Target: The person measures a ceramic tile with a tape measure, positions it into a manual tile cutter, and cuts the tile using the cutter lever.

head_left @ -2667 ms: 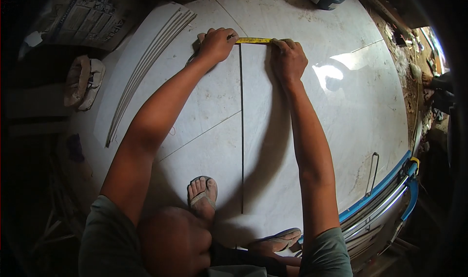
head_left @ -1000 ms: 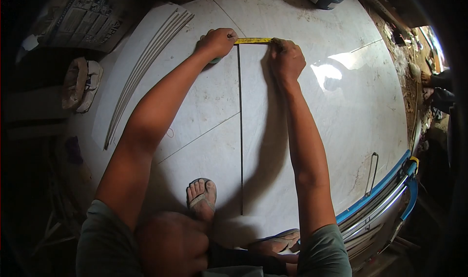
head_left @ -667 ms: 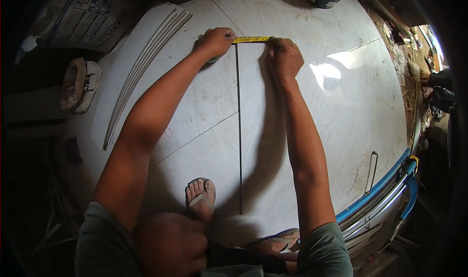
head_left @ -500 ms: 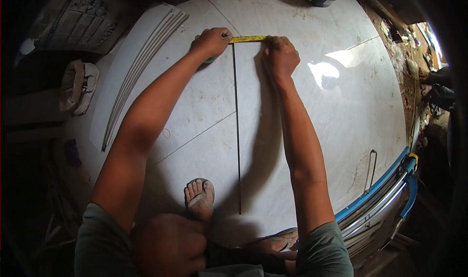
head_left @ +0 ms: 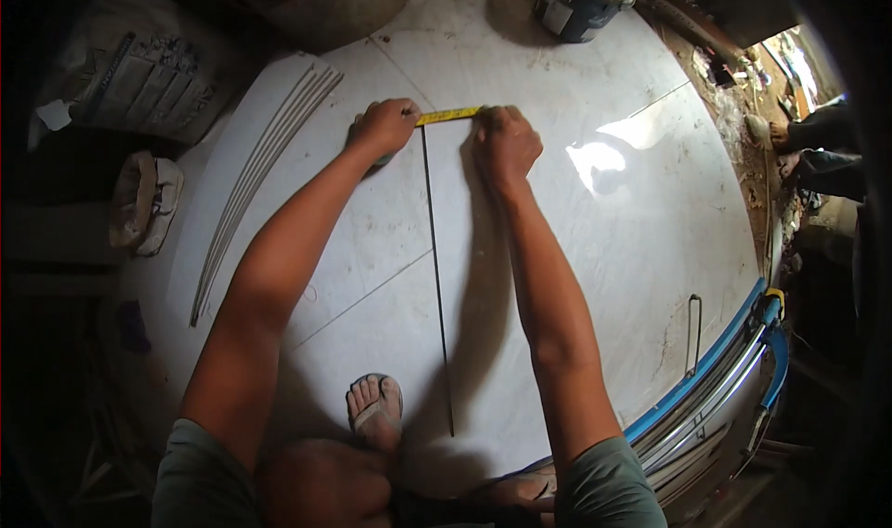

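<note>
Between my two hands a short length of yellow tape measure [head_left: 449, 117] is stretched across the top end of a thin dark rod [head_left: 433, 277], which lies on the pale tiled floor [head_left: 632, 277]. My left hand [head_left: 386, 129] is closed round the tape measure; part of its greenish case shows beneath the palm. My right hand [head_left: 508, 145] pinches the other end of the yellow blade. The rod runs down from the tape toward my feet.
Several thin rods [head_left: 260, 175] lie at the left, beside an open bag [head_left: 147, 203] and a printed sack [head_left: 149, 73]. A dark bucket [head_left: 581, 8] stands at the top. Blue-framed metal equipment [head_left: 706, 370] lies lower right; another person's feet [head_left: 782, 152] show at the right edge.
The view has tilted up and swung right, so the floor objects appear lower and further left, and more of the bucket shows. Both hands keep their hold on the tape measure.
</note>
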`<state>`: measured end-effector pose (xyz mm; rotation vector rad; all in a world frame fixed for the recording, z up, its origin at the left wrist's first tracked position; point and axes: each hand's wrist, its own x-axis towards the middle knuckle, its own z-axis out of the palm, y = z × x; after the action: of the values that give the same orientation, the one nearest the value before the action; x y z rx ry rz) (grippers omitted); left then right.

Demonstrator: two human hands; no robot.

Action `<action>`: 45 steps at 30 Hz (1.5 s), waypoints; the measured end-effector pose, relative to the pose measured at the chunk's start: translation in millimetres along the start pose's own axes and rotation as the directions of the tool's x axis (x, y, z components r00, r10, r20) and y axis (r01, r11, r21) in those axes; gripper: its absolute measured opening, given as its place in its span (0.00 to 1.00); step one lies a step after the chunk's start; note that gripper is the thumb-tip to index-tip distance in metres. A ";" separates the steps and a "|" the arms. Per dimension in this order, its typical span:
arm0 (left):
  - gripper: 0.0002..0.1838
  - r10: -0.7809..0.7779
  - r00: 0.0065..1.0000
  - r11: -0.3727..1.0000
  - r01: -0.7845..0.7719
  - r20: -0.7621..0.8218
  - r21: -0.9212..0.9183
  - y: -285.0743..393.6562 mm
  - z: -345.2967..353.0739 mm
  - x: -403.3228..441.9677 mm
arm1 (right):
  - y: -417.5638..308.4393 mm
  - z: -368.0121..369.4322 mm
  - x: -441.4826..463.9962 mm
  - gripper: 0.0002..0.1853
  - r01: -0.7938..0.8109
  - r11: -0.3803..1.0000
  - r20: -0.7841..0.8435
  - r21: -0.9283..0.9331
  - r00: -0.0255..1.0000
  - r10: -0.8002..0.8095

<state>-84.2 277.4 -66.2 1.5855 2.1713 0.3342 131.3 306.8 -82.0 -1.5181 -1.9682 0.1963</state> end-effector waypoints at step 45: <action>0.07 0.227 0.816 0.882 0.060 0.532 -0.468 49.5 52.9 -419.7 | 50.0 -275.6 -357.1 0.15 0.172 0.969 0.313 0.179 0.923 -0.222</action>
<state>89.4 -107.1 -8.2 1.2885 1.4196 0.3211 374.0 -73.0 -28.7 -1.2418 -2.2972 0.5300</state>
